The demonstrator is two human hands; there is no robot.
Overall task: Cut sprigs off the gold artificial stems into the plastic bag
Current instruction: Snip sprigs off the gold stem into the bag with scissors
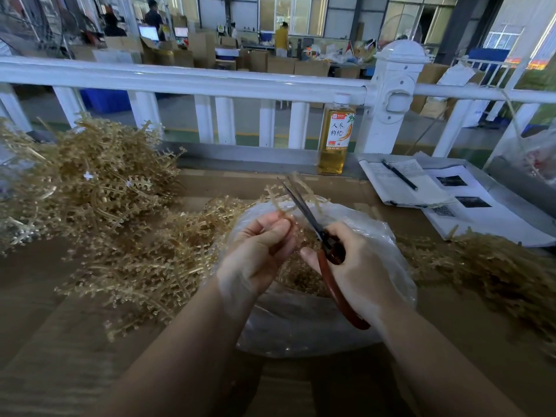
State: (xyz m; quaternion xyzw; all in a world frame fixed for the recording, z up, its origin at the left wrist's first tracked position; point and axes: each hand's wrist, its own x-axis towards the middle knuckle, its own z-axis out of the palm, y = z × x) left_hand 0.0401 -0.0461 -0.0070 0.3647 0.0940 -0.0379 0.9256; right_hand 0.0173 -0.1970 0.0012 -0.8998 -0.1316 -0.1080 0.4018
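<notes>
At the table's (75,341) far left corner a big heap of gold stems (90,182) waits, spilling along the left edge toward the middle, close enough to be drawn from without reaching far. The left hand (258,254) is raised over the bag (301,326), thumb and curled fingers pinching one stem (281,204) near its base, so that the branching end sticks up and away, clear of the fingers and within the blades' reach. The bag sits open at the middle of the near edge, directly under both hands, so that whatever is snipped should drop straight in; cut gold sprigs (301,281) already lie inside it. The right hand (358,272) grips the red-handled scissors (319,236), fingers curled through and around the loops. The blades point up and away, slightly parted, and cross the held stem just above the left fingertips. It looks like a cut about to be made. Right of the bag another gold pile (496,272) lies along the right edge, whether cut or uncut I cannot tell. Toward the far right corner sit papers (421,188) with a pen (400,175), and a bottle (335,136) stands at the far edge by the white railing (180,79), out of the work's way.
</notes>
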